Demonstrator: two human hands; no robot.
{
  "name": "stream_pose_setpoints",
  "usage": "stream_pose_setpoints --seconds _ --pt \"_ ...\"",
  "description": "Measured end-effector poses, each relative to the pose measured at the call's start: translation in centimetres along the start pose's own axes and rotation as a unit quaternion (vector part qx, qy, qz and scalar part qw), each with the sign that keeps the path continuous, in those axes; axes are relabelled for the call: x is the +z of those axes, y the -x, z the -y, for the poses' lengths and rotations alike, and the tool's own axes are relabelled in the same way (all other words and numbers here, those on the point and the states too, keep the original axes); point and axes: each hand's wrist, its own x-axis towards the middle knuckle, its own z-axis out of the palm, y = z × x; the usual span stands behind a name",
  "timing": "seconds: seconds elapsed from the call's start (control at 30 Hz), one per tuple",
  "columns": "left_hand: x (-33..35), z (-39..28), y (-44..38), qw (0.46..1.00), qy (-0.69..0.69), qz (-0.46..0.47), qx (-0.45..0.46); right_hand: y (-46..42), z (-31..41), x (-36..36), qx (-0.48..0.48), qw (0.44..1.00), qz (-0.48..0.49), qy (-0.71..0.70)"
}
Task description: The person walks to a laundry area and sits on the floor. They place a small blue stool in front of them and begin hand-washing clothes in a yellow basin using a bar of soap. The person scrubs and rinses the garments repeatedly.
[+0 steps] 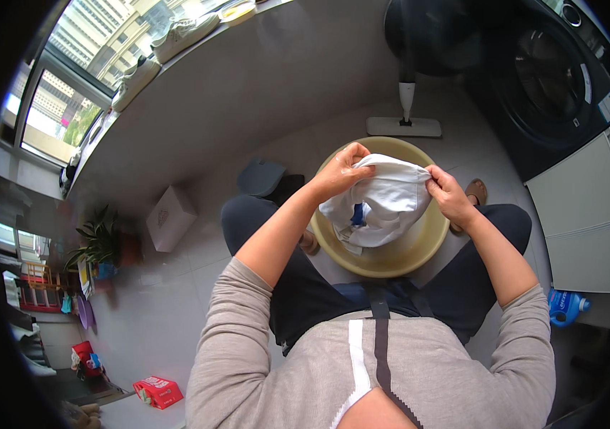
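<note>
A white cloth garment with a dark blue patch hangs between my two hands over a yellow plastic basin. My left hand pinches its upper left edge between thumb and fingers, and the skin looks wet. At the upper right corner, my right hand grips the same edge. The lower folds of the garment hang inside the basin. The basin stands on the floor between my knees; what lies under the cloth is hidden.
A flat mop lies just beyond the basin. A grey plastic dustpan or scoop is near my left knee, with a white box farther left. At right stand a black washing machine, a white cabinet and a blue bottle.
</note>
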Motion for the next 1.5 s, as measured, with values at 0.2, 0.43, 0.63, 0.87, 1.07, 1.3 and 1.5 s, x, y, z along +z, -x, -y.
stream_pose_setpoints --seconds 0.2,0.43,0.63,0.87,1.07,1.3,1.5 --pt "-0.1 5.0 -2.9 0.989 -0.146 -0.024 0.001 -2.1 -2.2 0.2 0.022 0.999 0.032 -0.011" --pt "0.0 8.0 -5.6 0.994 0.041 -0.055 -0.088 -5.2 -3.9 0.9 0.138 0.984 -0.006 -0.112" --pt "2.0 8.9 -7.8 0.970 0.207 -0.115 -0.063 -7.8 -7.3 1.2 0.052 0.986 -0.145 -0.061" --pt "4.9 11.6 -10.9 0.928 0.281 -0.209 -0.125 -10.8 -6.0 7.0 -0.034 0.951 -0.298 0.080" --pt "7.7 12.0 -10.8 0.886 0.362 -0.229 -0.177 -14.1 -9.3 5.7 0.051 0.900 -0.319 0.292" --pt "8.2 10.7 -11.4 0.862 0.362 -0.256 -0.248 -13.5 -10.4 4.5 0.052 0.912 -0.320 0.252" --pt "6.1 14.2 -10.8 0.883 0.396 -0.152 -0.201 -11.5 -8.5 7.6 -0.042 0.920 -0.293 0.256"
